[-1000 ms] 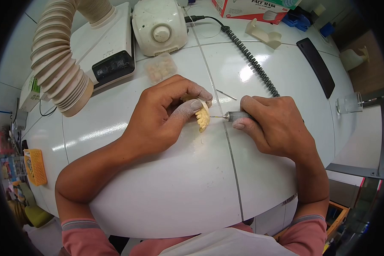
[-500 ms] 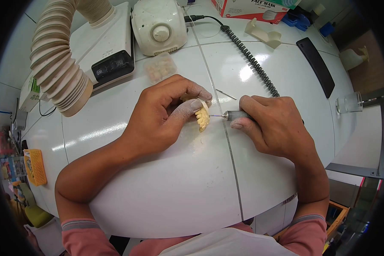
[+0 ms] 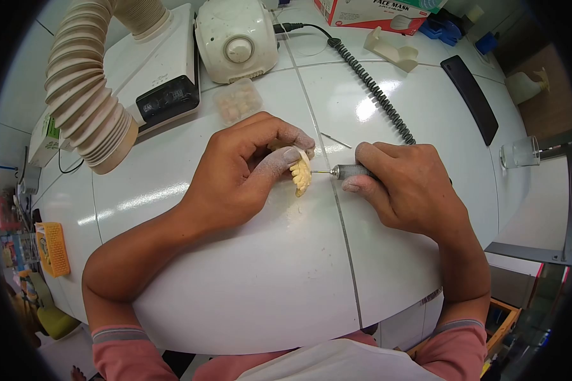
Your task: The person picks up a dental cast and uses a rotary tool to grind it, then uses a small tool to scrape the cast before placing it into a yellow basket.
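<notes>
My left hand (image 3: 245, 168) grips a pale yellow dental model (image 3: 300, 174) with a row of teeth, held just above the white tiled table (image 3: 267, 273). Its fingertips are dusted white. My right hand (image 3: 405, 184) is closed around a grey rotary handpiece (image 3: 347, 171). The handpiece's thin bur points left and its tip touches the teeth of the model. A black coiled cord (image 3: 372, 86) runs from the handpiece up to the white control box (image 3: 237, 39).
A ribbed suction hose (image 3: 86, 89) ends beside a white machine with a black panel (image 3: 165, 98). A small clear box of teeth (image 3: 238, 100) lies above my left hand. A loose bur (image 3: 335, 140), a black strip (image 3: 470, 98), a glass (image 3: 520, 153) and a face mask box (image 3: 375, 13) lie around.
The handpiece and my right hand have shifted slightly left and up, keeping the bur tip on the model's teeth. My left hand has barely moved.
</notes>
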`<action>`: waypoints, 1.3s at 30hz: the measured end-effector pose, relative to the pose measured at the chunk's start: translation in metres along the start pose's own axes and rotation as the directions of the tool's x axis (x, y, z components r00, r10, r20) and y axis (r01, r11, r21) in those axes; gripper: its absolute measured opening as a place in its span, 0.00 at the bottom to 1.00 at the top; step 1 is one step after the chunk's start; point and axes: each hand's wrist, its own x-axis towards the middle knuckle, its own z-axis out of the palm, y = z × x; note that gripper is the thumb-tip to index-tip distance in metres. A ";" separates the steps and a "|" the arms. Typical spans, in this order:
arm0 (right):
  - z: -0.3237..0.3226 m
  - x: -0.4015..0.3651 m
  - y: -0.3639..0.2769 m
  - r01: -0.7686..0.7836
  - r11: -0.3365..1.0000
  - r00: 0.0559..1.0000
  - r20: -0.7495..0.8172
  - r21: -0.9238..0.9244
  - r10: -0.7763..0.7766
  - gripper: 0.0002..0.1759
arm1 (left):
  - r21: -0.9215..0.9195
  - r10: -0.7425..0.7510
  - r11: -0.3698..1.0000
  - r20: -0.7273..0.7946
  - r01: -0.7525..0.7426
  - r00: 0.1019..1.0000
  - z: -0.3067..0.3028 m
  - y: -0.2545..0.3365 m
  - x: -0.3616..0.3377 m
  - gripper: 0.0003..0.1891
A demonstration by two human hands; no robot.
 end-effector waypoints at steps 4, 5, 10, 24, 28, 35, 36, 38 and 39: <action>0.001 0.000 0.001 0.002 1.000 1.000 0.004 -0.008 -0.002 0.26 | -0.001 -0.002 1.000 -0.002 0.002 1.000 0.000 0.000 0.000 0.11; 0.002 0.000 0.001 0.006 1.000 1.000 0.000 -0.009 -0.006 0.26 | 0.006 0.000 1.000 -0.001 0.000 1.000 0.000 0.000 0.000 0.11; 0.001 0.000 0.001 0.000 1.000 1.000 -0.003 0.002 0.000 0.26 | -0.003 0.023 1.000 0.002 -0.023 1.000 0.001 -0.002 0.000 0.11; -0.024 -0.005 0.060 -0.424 0.905 0.821 -0.412 0.021 0.394 0.32 | -0.094 0.085 0.991 -0.073 -0.092 0.994 0.000 -0.009 0.002 0.16; -0.023 0.002 0.085 -0.359 0.933 0.794 -0.515 0.030 0.322 0.35 | -0.073 0.113 0.990 -0.075 -0.119 0.991 -0.002 -0.010 0.001 0.17; -0.040 0.057 0.114 -0.368 0.926 0.803 -0.531 -0.087 0.269 0.29 | -0.110 0.111 0.986 -0.097 -0.122 0.989 -0.001 -0.017 0.003 0.16; -0.041 0.065 0.116 -0.370 0.922 0.818 -0.510 -0.114 0.265 0.29 | -0.109 0.119 0.985 -0.104 -0.130 0.987 -0.001 -0.020 0.004 0.16; -0.039 0.078 0.114 -0.373 0.918 0.831 -0.488 -0.134 0.267 0.29 | -0.122 0.125 0.983 -0.118 -0.139 0.985 -0.002 -0.021 0.005 0.15; -0.037 0.083 0.117 -0.377 0.914 0.836 -0.480 -0.147 0.267 0.29 | -0.135 0.121 0.981 -0.124 -0.138 0.985 -0.002 -0.020 0.005 0.15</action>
